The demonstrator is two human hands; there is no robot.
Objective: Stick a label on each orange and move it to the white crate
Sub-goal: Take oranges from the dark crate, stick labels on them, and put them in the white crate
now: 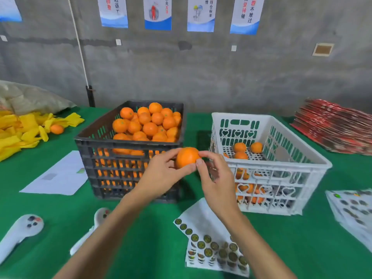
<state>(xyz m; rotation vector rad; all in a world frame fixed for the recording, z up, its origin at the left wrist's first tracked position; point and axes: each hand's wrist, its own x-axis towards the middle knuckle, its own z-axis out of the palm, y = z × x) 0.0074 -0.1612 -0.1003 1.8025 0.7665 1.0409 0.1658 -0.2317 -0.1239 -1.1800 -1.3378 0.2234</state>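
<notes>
Nearest, on the green table (153, 248): a sheet of round labels (211, 246), with some spots already bare. More label sheets (354, 212) at the right edge. Two white handles (22, 230) low on the left, and a plain white paper (58, 174) a bit farther back. Just above the label sheet, between the two crates: one orange (187, 157), held up in the air. Left hand (161, 174) curled round the orange, thumb under it and fingers behind. Right hand (215, 178) pinching at the right side of the orange with thumb and first finger, most likely pressing a label on, though no label to be seen from here. Next, the black crate (128, 174) on the left, piled high with oranges, so lots left to do. On the right, the white crate (277, 164), with only a few oranges on its floor, so just a small bit done. Can't tell if those few have labels. Farther left, a heap of yellow wraps (18, 131) with one lone orange beside it. Far right, a stack of red flat things (334, 129). Last of all, a grey wall with posters (158, 13).
</notes>
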